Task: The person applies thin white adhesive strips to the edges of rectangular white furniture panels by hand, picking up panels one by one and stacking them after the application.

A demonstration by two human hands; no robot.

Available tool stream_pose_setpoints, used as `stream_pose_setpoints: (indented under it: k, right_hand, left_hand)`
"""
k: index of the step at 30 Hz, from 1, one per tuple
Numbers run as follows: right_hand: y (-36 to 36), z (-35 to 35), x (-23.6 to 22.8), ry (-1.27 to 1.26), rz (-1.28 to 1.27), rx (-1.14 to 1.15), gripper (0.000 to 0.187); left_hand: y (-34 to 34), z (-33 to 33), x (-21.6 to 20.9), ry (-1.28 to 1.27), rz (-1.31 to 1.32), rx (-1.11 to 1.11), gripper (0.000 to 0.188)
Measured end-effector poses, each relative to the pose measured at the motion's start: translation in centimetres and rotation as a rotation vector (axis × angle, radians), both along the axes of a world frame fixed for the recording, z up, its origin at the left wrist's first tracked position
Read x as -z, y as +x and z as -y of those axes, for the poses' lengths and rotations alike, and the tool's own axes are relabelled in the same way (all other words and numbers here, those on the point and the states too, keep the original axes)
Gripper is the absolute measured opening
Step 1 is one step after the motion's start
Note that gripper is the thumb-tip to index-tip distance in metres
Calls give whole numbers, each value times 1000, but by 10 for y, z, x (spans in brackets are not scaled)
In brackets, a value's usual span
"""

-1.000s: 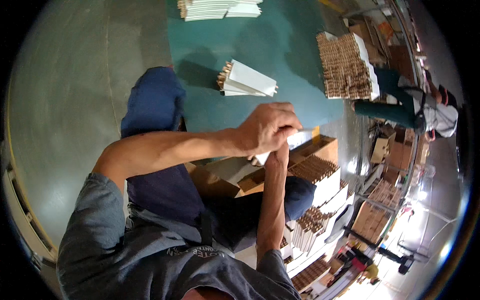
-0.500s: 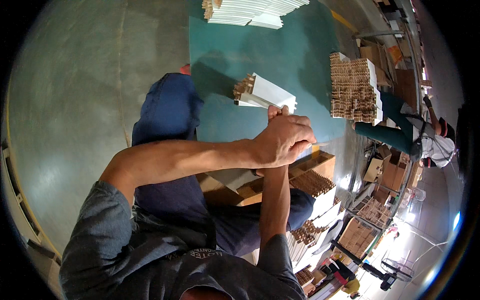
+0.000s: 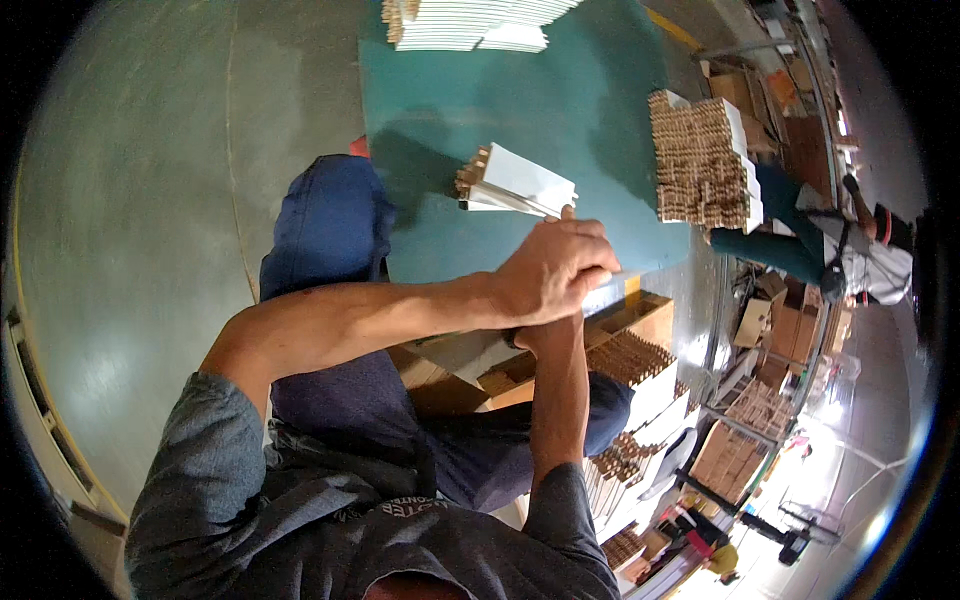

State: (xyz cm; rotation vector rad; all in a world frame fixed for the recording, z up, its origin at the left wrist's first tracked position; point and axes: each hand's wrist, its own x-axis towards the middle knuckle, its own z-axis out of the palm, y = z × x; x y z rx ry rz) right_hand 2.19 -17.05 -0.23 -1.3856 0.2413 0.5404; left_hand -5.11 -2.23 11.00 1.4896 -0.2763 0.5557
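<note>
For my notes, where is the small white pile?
In the head view's upper middle, the small white pile lies on the green mat, beyond the left hand.

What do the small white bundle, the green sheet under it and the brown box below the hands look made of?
Small white bundle: perhaps coated cardboard, from its smooth white faces and brown ends; wood isn't ruled out. Green sheet: maybe rubber or plastic, evenly coloured and matt. Brown box: likely cardboard, with matt tan walls.
</note>
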Motion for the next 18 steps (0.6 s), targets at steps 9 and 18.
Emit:
stream_pose_setpoints:
  k: [9, 18]
  right_hand:
    - [-124, 130, -153, -99, 359, 387, 21]
    - [-350, 375, -104, -301, 137, 1446, 11]
  left_hand:
    - [15, -6, -7, -181, -422, 123, 16]
    - [16, -8, 29, -138, -620, 215, 29]
